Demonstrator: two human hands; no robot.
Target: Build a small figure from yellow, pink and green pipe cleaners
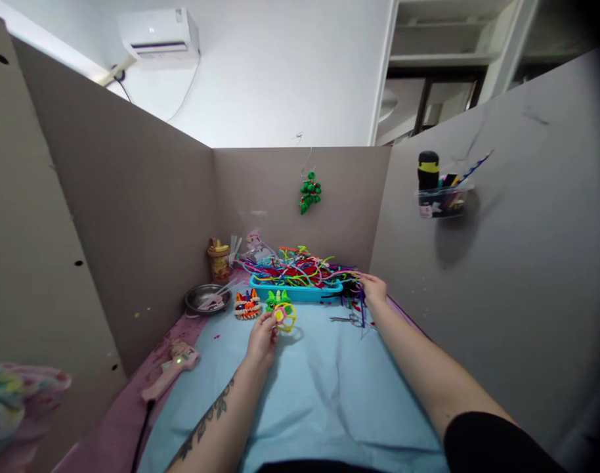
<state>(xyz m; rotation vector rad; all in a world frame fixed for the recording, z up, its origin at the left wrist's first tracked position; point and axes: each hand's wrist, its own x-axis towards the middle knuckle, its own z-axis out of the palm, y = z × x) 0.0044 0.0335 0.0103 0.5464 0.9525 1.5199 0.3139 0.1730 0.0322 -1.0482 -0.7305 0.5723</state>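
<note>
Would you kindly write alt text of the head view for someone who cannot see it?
The left hand holds a yellow frame over a blue cloth; the right hand is at the right end of colorful strands heaped in a tray.

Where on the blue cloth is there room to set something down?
Widest: the blue cloth between left forearm and right forearm, nearer the wearer than the yellow-and-pink piece. Narrower: between left forearm and pink corded tool. Crowded: the far end, with blue tray, pipe cleaners, metal bowl, orange figure.
</note>
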